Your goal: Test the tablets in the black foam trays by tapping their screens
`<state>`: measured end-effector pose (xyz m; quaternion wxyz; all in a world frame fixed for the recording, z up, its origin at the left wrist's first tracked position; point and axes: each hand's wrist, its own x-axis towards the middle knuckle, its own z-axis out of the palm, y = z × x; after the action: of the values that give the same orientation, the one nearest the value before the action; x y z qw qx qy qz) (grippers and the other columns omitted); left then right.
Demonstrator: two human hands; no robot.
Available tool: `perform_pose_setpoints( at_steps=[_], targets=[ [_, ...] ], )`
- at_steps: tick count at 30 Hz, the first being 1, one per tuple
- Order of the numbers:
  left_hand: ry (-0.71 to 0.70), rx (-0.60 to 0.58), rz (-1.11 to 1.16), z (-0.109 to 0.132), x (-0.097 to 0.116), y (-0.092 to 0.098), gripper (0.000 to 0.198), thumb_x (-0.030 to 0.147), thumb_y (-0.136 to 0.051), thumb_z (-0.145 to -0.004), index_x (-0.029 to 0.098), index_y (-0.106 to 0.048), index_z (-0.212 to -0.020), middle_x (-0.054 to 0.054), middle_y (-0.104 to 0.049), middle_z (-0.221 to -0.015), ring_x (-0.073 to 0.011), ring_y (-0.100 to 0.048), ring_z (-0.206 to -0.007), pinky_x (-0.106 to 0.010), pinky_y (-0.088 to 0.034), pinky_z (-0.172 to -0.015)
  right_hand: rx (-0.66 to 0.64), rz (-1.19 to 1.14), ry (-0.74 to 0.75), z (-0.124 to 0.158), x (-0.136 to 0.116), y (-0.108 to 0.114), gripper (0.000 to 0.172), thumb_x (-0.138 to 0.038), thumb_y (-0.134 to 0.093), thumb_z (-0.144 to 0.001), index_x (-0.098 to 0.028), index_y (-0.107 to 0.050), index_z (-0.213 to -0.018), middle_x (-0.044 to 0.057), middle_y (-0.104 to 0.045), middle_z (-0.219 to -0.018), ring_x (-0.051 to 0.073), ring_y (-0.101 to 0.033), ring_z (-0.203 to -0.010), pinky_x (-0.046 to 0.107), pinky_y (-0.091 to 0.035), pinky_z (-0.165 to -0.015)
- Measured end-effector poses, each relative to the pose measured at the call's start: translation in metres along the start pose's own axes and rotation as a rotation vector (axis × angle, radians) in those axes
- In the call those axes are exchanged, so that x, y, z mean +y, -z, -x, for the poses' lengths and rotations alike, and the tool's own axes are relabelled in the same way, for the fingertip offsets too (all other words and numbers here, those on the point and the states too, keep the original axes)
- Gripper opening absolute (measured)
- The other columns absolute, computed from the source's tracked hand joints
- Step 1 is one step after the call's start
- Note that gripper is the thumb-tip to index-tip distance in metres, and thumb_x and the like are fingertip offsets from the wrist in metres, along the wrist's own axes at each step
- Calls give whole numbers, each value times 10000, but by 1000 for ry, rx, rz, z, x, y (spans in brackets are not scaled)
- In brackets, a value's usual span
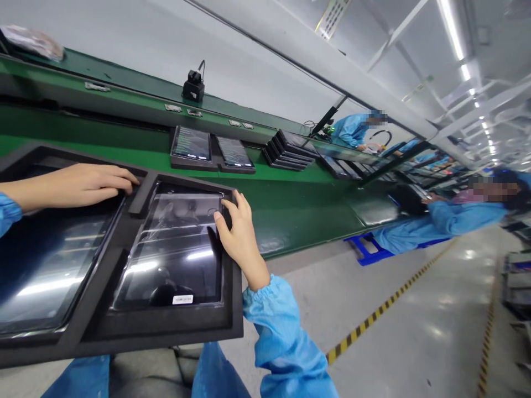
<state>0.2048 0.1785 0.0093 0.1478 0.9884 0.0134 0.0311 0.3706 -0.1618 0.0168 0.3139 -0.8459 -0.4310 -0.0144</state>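
A black foam tray [166, 335] lies in front of me over my lap, with a dark glossy tablet in each of its two compartments. The right tablet [174, 249] bears a small white label near its lower edge and mirrors the ceiling lights. My left hand [93, 184] rests palm down across the upper part of the left tablet [45, 254], its fingers stretched towards the divider. At the tray's upper right corner is my right hand [238, 226], fingers apart, with thumb and index finger at the right tablet's edge. Neither hand holds anything visibly.
Behind the tray runs a green bench [290, 213]. On it sit another tray with two tablets [191, 145] and a stack of dark trays [290, 150]. A black device [193, 87] stands on the shelf. Co-workers in blue sleeves [460, 218] sit farther right, near a blue stool [369, 251].
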Motion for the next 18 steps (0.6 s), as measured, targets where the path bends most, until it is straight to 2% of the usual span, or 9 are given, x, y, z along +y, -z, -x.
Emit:
perform_pose_setpoints(
  at_steps=[2,4,8,11,14,18],
  targets=[
    [-4,-8,71,7,7,6,484,330,-254,-1025,182,-671,-1220,0,-586,-1429,-168,-528,-1314,-394,-340,-1176,-66,-75,164,8,-14,6,337,-341,-503,-1002,-180,-663,-1252,132,-424,-1590,274,-289,-1532,507,-295,-1237],
    [-19,-18,106,11,14,12,469,262,-246,-1037,180,-587,-1348,-14,-534,-1492,-159,-477,-1373,-373,-297,-1201,-250,-104,361,14,-32,12,282,-329,-521,-1000,-227,-695,-1197,93,-458,-1573,276,-281,-1537,537,-294,-1231],
    [-29,-31,61,5,18,17,419,283,-351,-1002,204,-685,-1242,-37,-557,-1476,-189,-500,-1365,-309,-338,-1173,-597,-23,653,14,-65,14,293,-301,-610,-944,-279,-685,-1226,70,-352,-1640,347,-140,-1571,643,-242,-1215],
    [-92,-29,-9,-1,16,17,435,248,-347,-987,185,-682,-1258,-77,-557,-1471,-222,-507,-1359,-317,-359,-1153,-731,36,735,9,-77,6,370,-271,-635,-910,-260,-646,-1279,99,-265,-1672,378,-106,-1571,665,-267,-1194],
    [-114,3,35,-3,14,15,408,232,-396,-957,206,-690,-1239,-65,-584,-1440,-221,-529,-1331,-286,-377,-1116,-758,93,743,4,-79,-2,412,-243,-630,-903,-231,-597,-1314,126,-182,-1691,389,-75,-1572,683,-287,-1178],
    [-125,44,105,-5,12,12,352,238,-451,-929,260,-718,-1156,-40,-632,-1378,-233,-582,-1240,-297,-435,-1001,-801,135,775,-1,-77,-6,437,-293,-624,-922,-259,-550,-1351,95,-83,-1710,403,-65,-1570,703,-303,-1160]
  ],
)
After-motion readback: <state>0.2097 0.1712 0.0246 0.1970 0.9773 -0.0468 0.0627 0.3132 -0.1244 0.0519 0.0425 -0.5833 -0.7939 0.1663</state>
